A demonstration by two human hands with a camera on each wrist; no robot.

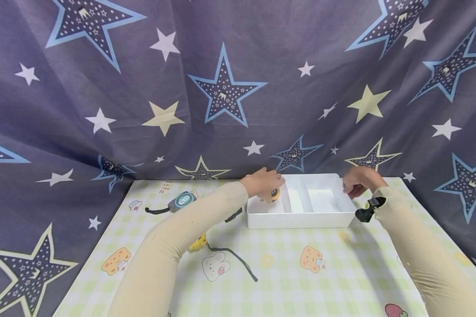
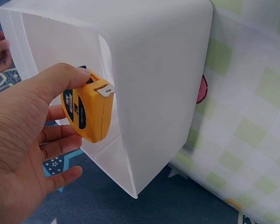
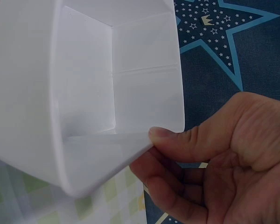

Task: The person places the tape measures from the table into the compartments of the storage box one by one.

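My left hand holds a small orange tape measure between thumb and fingers, at the left compartment of a white divided box. The metal end tab of the tape shows at the case's upper corner. In the left wrist view the tape measure overlaps the box's opening. At the box's right end, my right hand pinches the wall, with the thumb on the rim and the fingers curled outside. The middle and right compartments hold nothing visible.
A grey stopwatch with a black cord lies left of the box. Nearer, a yellow object with a black strap is partly hidden by my left sleeve. Another black strap shows beside the box. A star-patterned curtain hangs behind the table.
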